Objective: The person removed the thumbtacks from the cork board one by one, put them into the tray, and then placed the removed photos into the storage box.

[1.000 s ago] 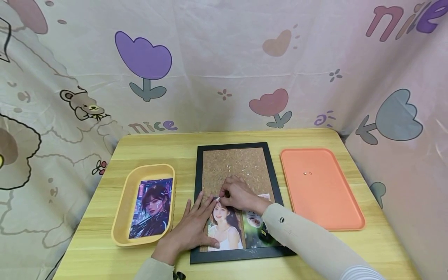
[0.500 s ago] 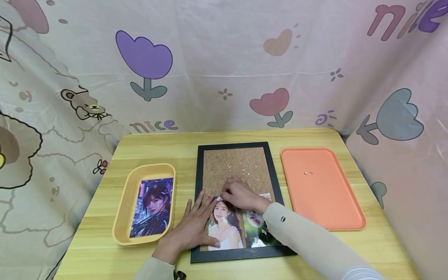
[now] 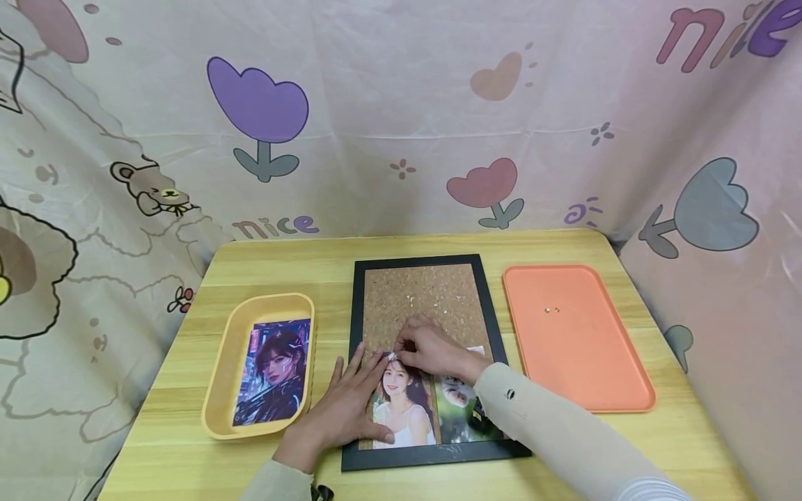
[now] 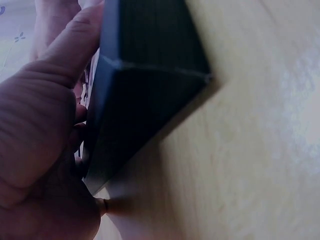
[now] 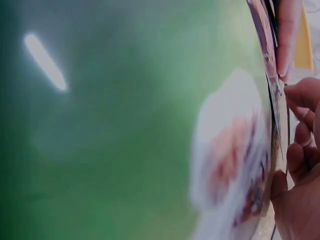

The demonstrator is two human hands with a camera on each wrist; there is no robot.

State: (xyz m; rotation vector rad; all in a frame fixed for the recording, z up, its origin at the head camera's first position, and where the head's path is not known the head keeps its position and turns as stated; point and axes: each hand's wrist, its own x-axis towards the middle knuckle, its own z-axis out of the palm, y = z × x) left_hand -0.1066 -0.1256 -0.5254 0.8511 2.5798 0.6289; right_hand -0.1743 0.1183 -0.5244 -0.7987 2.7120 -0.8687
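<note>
In the head view, a portrait photo [image 3: 404, 410] of a person in a white top lies on the lower left of a black-framed corkboard [image 3: 426, 289]. My left hand [image 3: 347, 407] rests spread over its left side, with the thumb near the lower edge. My right hand [image 3: 429, 348] has thumb and index finger pinched at the photo's top edge, on a small pushpin mostly hidden by the fingertips. A green photo [image 3: 454, 410] of a white-headed animal lies to the right, partly under my right forearm. In the left wrist view, the dark frame corner [image 4: 150, 70] is beside my thumb.
A yellow tray [image 3: 216, 390] at left holds a purple-blue photo [image 3: 272, 372] of an armed figure. To the right lies an orange tray [image 3: 576, 362] with a few tiny gold tacks [image 3: 548, 310]. Several small silvery pieces [image 3: 438, 305] are scattered on the cork's upper half.
My right hand's fingers shift slightly at the photo's top edge. My left hand, the photos and the trays stay put.
</note>
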